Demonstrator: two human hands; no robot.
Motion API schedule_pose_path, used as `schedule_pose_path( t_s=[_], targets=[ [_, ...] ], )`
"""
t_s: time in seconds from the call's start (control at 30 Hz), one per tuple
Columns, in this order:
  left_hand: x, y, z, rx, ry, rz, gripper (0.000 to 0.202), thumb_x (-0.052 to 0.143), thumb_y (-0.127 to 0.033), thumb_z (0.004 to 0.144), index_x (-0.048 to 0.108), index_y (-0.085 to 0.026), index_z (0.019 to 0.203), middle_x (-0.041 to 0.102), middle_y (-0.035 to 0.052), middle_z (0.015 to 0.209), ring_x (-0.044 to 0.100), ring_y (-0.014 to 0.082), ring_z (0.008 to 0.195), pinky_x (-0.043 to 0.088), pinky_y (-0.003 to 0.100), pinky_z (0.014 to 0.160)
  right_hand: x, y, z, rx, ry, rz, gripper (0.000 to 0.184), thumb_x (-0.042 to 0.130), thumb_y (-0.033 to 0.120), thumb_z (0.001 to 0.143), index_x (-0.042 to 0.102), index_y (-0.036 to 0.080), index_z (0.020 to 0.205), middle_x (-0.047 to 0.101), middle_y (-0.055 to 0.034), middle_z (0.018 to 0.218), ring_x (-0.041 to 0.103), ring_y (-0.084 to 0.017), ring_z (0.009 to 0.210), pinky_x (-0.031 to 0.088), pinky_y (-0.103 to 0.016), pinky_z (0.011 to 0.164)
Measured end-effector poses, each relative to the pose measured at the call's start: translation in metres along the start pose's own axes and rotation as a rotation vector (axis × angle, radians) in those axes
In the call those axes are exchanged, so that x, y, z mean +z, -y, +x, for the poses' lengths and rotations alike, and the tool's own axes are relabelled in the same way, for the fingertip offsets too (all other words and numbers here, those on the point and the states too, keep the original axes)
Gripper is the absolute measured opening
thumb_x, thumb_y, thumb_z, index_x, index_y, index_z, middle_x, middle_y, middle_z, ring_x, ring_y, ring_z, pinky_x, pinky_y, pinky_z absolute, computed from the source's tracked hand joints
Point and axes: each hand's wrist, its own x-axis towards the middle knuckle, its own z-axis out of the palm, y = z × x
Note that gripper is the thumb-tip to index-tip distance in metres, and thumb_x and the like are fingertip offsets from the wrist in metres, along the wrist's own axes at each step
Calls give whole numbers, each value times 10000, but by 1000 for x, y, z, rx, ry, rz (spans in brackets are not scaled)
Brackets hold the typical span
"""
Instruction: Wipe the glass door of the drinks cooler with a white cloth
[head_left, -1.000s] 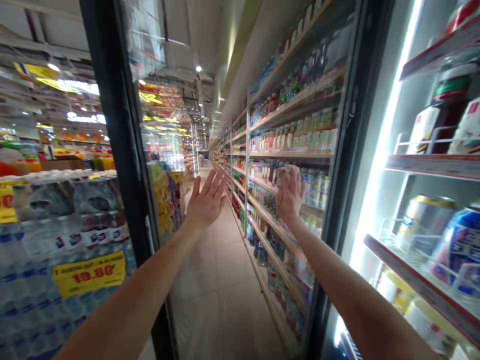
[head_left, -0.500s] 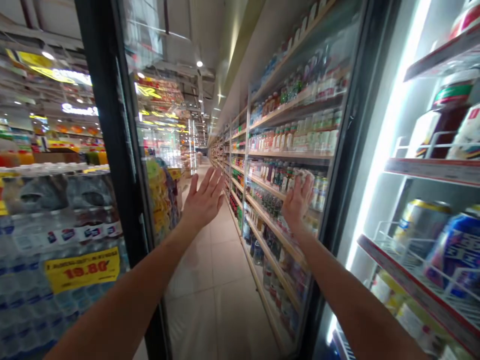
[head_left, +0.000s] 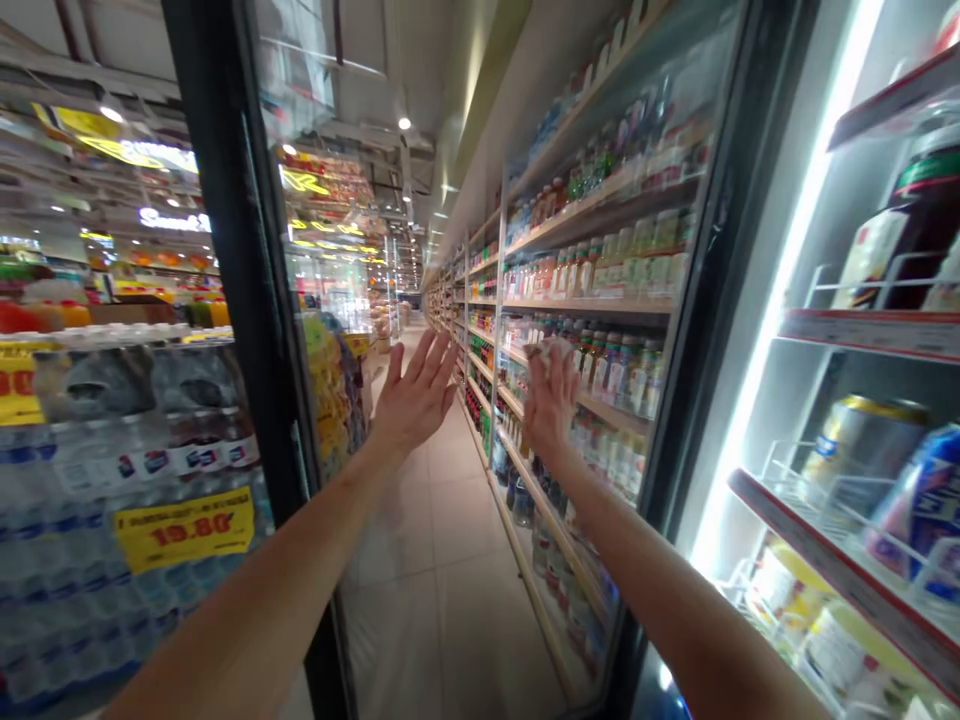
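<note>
A glass cooler door (head_left: 390, 630) with a black frame stands swung out before me, and shelves of bottles show in or through its pane. My left hand (head_left: 412, 400) lies flat against the glass near the middle, fingers spread, holding nothing. To the right of it, my right hand (head_left: 549, 415) presses a crumpled whitish cloth (head_left: 556, 350) to the pane. Only the cloth's upper edge shows above the fingers; the palm hides the rest, and I cannot tell whether it is fabric or paper.
On the right is the lit cooler, with wire-fronted shelves (head_left: 862, 330) of bottles and cans (head_left: 847, 440). Stacked packs of bottled water (head_left: 75, 560) stand on the left, bearing a yellow price sign (head_left: 184, 528). A tiled floor (head_left: 465, 620) appears in the pane.
My right hand has moved left across the glass with the cloth, closer to my left hand. The left hand keeps its place on the pane. The view has shifted slightly.
</note>
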Motion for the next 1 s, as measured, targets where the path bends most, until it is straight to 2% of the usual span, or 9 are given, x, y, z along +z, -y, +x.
schedule_pose_path(
  t_s=[0.1,0.23,0.33,0.47,0.53,0.73,0.9,0.93,1.0],
  targets=[
    [-1,0,0,24,-27,36,539,361,-289,918,235,-177,1430,313,97,1450,191,207,1381,55,435,1143,1,3,1,-202,83,3,475,359,263,879,415,313,1348,367,-28,1443,158,-233,1400,167,-493,1122],
    [0,-1,-1,30,-55,38,542,374,-290,916,238,-178,1429,324,95,1446,194,202,1380,44,424,1144,1,-26,12,33,-103,-15,492,296,282,898,363,236,1383,313,-87,1464,182,-260,1391,195,-554,1091],
    [1,-1,-2,18,-57,-8,537,366,-302,919,236,-199,1430,323,87,1449,205,200,1378,57,431,1145,4,-21,16,99,-169,6,516,277,288,902,322,181,1405,265,-124,1481,147,-281,1397,218,-562,1077],
    [0,-1,-2,1,-37,-53,536,369,-314,919,241,-203,1427,307,87,1457,199,207,1380,76,449,1142,3,2,13,-323,34,11,441,346,280,893,448,281,1323,386,-41,1428,181,-224,1393,189,-480,1117],
    [0,-1,-1,-7,-9,-69,539,371,-320,917,241,-200,1427,299,86,1462,188,212,1383,77,460,1142,0,-8,16,-401,76,-3,415,351,283,895,483,300,1288,418,-24,1406,224,-216,1380,175,-483,1118],
    [-1,-2,1,-42,50,-140,547,354,-329,916,213,-225,1434,255,64,1486,143,205,1394,57,476,1151,-5,-58,28,116,-161,-64,524,230,323,918,337,128,1392,267,-171,1470,165,-290,1388,212,-564,1062],
    [-1,-1,2,-56,73,-146,547,345,-344,915,212,-224,1433,254,61,1489,143,204,1394,46,485,1154,-7,-48,15,-325,102,8,451,353,313,884,434,289,1327,369,-35,1436,180,-222,1392,150,-504,1118],
    [-1,0,2,-59,80,-145,541,339,-346,916,222,-223,1430,256,59,1489,143,202,1394,46,482,1155,-8,-52,15,-315,105,17,440,364,317,879,456,302,1309,385,-25,1425,205,-217,1385,146,-499,1121],
    [0,0,2,-65,93,-140,529,322,-349,919,237,-212,1424,253,56,1491,133,197,1395,39,476,1157,-9,-64,16,-97,1,15,472,329,323,883,423,251,1341,343,-73,1445,214,-250,1379,160,-548,1099]
  ],
)
